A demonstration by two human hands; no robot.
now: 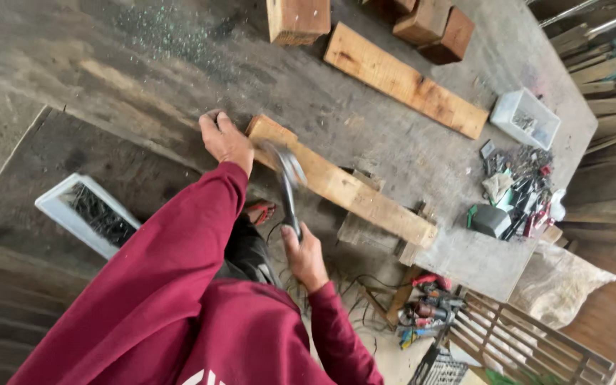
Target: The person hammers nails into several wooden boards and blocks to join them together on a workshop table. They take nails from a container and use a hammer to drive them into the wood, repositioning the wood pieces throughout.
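Hammer (288, 182) gripped by its handle in the right hand (305, 255), fingers wrapped tight around the lower end, blurred metal head raised just above the near end of a wooden plank (344, 187). Left hand (226, 139) at that same plank end on the grey workbench (180, 64), fingers curled downward, possibly pinching something small against the wood, though too blurred and too small to tell. Both arms in dark red sleeves. Plank lying slantwise across the bench, resting over smaller wood pieces at its far end. Second, longer board (404, 80) well apart toward the far side, with wooden blocks (436, 25) beyond it. White plastic tub (525, 117) near the bench's right edge, just beside a heap of mixed small tools (518, 189). White tray of dark nails (87, 214) left of the sleeve. Power tools and cables (425, 306) on the floor below the bench edge
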